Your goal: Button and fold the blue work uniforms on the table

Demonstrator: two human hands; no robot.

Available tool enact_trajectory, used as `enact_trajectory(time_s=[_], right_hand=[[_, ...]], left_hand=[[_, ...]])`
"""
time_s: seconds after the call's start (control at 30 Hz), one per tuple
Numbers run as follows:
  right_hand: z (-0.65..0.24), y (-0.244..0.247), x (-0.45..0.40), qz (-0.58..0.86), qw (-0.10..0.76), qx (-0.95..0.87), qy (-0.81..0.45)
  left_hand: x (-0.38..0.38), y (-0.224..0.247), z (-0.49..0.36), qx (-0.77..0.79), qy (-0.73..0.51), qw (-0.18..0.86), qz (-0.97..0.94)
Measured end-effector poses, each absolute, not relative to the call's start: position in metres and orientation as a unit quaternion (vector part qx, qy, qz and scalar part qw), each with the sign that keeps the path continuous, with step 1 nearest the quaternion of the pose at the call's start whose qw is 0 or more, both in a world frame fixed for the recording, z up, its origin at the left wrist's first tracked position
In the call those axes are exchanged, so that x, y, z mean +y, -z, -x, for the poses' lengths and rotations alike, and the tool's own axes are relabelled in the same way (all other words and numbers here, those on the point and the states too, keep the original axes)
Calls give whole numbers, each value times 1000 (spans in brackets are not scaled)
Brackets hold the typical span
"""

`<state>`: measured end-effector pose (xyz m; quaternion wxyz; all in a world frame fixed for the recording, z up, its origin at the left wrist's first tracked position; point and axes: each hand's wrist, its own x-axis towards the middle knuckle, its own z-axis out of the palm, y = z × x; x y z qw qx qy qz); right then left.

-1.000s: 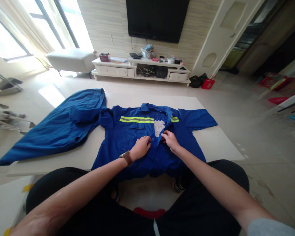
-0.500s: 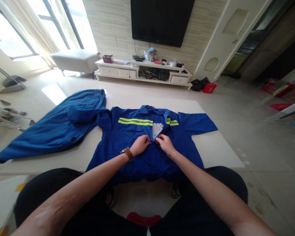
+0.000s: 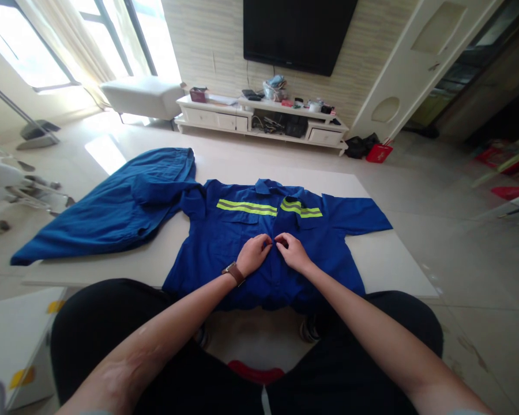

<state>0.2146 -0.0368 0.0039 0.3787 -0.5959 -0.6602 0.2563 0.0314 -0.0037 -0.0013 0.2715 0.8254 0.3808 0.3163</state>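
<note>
A white TV cabinet (image 3: 205,119) stands beyond the work jacket (image 3: 216,242), which lies spread face up on the pale surface (image 3: 406,271). Front placket (image 3: 274,274): long axis runs from the collar (image 3: 267,187) toward the person, between the hands. Left hand (image 3: 251,255) and right hand (image 3: 293,253): about equally near, at mid-jacket. Each grip is narrow, fingertips pinching placket fabric; whether a button is held cannot be told.
</note>
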Motion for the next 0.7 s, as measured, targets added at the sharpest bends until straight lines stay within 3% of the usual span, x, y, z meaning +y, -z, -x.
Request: enact_trajectory(time_s=[0.43, 0.7], right_hand=[[-207, -17, -39, 612, 331, -696, -177], [-205, -15, -38, 577, 367, -702, -200]], left_hand=[[-2, 2, -32, 404, -323, 320, -794], [-2, -1, -32, 412, -319, 313, -794]])
